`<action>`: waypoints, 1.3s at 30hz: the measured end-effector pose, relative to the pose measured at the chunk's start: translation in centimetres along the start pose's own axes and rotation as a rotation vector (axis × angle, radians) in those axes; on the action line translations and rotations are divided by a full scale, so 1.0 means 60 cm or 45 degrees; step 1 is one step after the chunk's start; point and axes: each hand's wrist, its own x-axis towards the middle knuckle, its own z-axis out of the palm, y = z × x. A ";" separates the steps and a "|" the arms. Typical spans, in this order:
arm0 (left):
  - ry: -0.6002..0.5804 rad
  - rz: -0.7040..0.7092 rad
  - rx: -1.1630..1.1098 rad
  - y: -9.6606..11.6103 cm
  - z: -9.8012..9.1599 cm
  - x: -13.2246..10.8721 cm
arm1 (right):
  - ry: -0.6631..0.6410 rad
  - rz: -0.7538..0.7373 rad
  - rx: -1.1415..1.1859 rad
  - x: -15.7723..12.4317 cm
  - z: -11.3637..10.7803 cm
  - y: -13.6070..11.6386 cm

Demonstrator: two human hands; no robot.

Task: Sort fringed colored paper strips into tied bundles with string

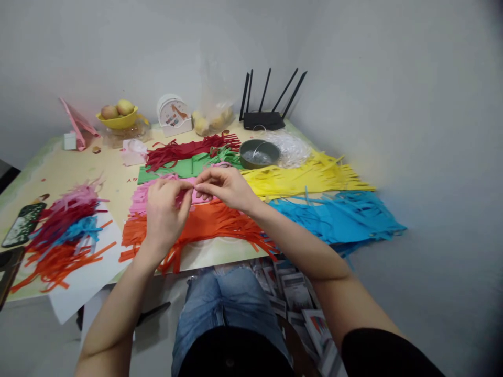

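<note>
My left hand (165,212) and my right hand (226,187) meet above the table's near middle. Their fingertips pinch a narrow pink paper strip (188,183) between them. Under the hands lie a pink sheet of cut strips (140,200) and an orange sheet of cut strips (214,222). Behind them sit a green sheet (184,167) and dark red strips (184,148). Yellow strips (306,175) and blue strips (338,214) spread to the right.
A heap of mixed coloured strips (65,230) rests on white paper (88,280) at the left, beside a phone (21,224). A grey bowl (259,153), clear plastic (288,146), a black router (263,119), a yellow fruit bowl (118,119) and a round box (173,114) stand at the back.
</note>
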 end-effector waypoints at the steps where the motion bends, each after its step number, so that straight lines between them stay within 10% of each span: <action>1: 0.001 0.001 0.002 0.000 -0.001 -0.002 | 0.012 -0.021 -0.055 -0.002 0.002 -0.002; 16: 0.138 -0.406 -0.571 0.004 0.006 -0.021 | 0.176 -0.075 -0.089 -0.009 0.038 0.004; 26: -0.182 -0.862 -1.367 -0.031 0.002 -0.013 | 0.003 -0.019 -0.071 -0.009 0.033 -0.003; 39: 0.039 -1.000 -1.387 -0.068 0.024 -0.056 | 0.220 0.042 0.001 0.014 0.073 0.027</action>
